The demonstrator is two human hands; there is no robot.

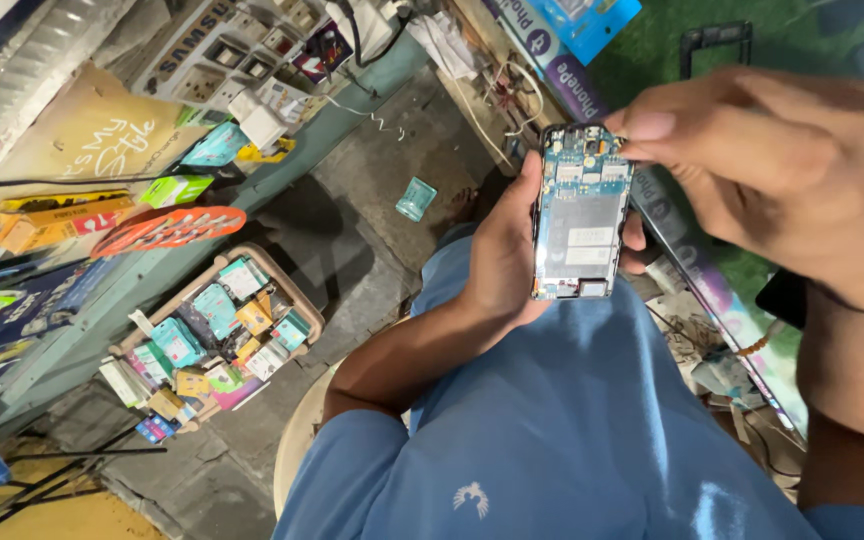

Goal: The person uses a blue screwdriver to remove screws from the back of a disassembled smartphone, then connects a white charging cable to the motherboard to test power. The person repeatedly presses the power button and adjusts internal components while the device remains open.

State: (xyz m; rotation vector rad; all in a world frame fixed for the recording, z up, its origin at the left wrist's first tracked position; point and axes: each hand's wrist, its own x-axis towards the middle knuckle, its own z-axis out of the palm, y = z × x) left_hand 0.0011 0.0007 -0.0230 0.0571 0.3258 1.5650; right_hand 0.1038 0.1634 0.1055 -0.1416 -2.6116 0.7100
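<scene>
Blue cloth of the person's shirt (572, 440) fills the foreground, nearest the lens, with a small white bird emblem low on it. Above it, the left hand (502, 255) grasps an opened phone (582, 212) by its long edges, holding it upright over the lap — its back cover is off, showing a blue circuit board at the top, a pale metal shield in the middle and a small port at the bottom edge. The right hand (762, 165), large and partly blurred, is pinched at the phone's top corner; its fingertips (642, 125) touch the board, but whether they hold a small part or tool cannot be made out. A thin black band circles that wrist, and the forearm is cut off at the frame's right edge. Below and to the left, on the concrete floor, sits a tray of small boxed goods (217, 335). An orange mesh racket (167, 228) lies just above it. A strip of sockets (227, 50) at the top is partly cropped — the cluttered counter (722, 300) behind the hands is mostly hidden.
</scene>
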